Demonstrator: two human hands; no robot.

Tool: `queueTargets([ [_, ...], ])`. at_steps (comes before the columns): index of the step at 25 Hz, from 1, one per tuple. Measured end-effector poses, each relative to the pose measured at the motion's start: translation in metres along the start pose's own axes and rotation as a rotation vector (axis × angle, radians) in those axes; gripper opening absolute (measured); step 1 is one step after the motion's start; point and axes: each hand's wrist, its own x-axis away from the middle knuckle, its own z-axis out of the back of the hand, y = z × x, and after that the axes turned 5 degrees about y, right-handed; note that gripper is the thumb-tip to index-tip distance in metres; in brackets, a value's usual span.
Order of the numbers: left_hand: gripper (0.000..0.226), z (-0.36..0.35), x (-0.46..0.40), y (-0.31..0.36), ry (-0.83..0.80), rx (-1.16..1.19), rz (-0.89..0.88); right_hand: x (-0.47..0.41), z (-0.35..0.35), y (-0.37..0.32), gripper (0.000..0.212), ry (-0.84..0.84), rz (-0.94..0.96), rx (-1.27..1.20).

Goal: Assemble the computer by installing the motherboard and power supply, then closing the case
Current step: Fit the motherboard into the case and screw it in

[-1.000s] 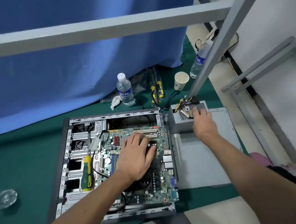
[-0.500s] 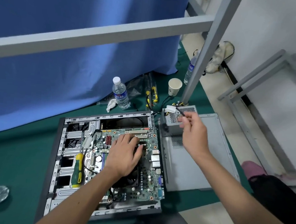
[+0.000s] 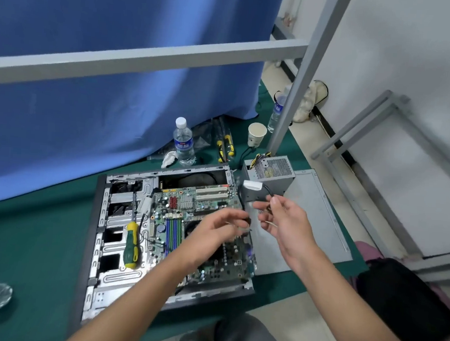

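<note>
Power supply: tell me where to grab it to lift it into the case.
Probably grip the power supply across its two solid side walls, coming down from above. It stands on the side panel with its mesh face up, and cables leave its far left corner, so avoid both.

My hands [image 3: 288,224] are hovering over the board [image 3: 188,215], and a black cable [image 3: 239,198] with a white plug [image 3: 252,185] is looping between them, blocking the gap. At one o'clock the power supply [image 3: 270,178] is standing on the side panel [image 3: 311,216], walling off that side. At nine o'clock a screwdriver [image 3: 131,245] is lying across the drive bays. At twelve o'clock the empty bay [image 3: 191,180] in the case is staying open for a reach. Beyond it a bottle [image 3: 184,142] and a cup [image 3: 256,134] are crowding the mat's far edge.
</note>
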Motion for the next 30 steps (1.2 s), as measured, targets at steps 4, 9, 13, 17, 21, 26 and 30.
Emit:
queueTargets([
  [4, 0.046, -0.011, 0.018, 0.002, 0.193, -0.224, 0.038, 0.022, -0.003, 0.017, 0.014, -0.085, -0.198, -0.27],
  [9, 0.034, -0.018, 0.028, 0.0, 0.273, -0.464, -0.003, 0.039, 0.011, 0.021, 0.013, -0.203, -0.307, -0.435],
  [13, 0.029, -0.03, 0.03, 0.005, 0.277, -0.454, -0.01, 0.043, 0.033, 0.017, 0.014, -0.269, -0.31, -0.362],
  [17, 0.031, -0.04, 0.035, 0.002, 0.265, -0.417, 0.017, 0.042, 0.061, 0.025, 0.012, -0.2, 0.036, 0.334],
  [21, 0.029, -0.047, 0.045, -0.015, 0.312, -0.509, 0.036, 0.042, 0.068, 0.045, 0.007, -0.208, 0.18, 0.622],
  [26, 0.022, -0.051, 0.049, -0.034, 0.368, -0.704, 0.024, 0.029, 0.066, 0.061, 0.014, -0.261, 0.139, 0.669],
  [30, 0.02, -0.056, 0.05, -0.048, 0.421, -0.734, -0.009, 0.02, 0.057, 0.07, 0.025, -0.237, 0.114, 0.716],
])
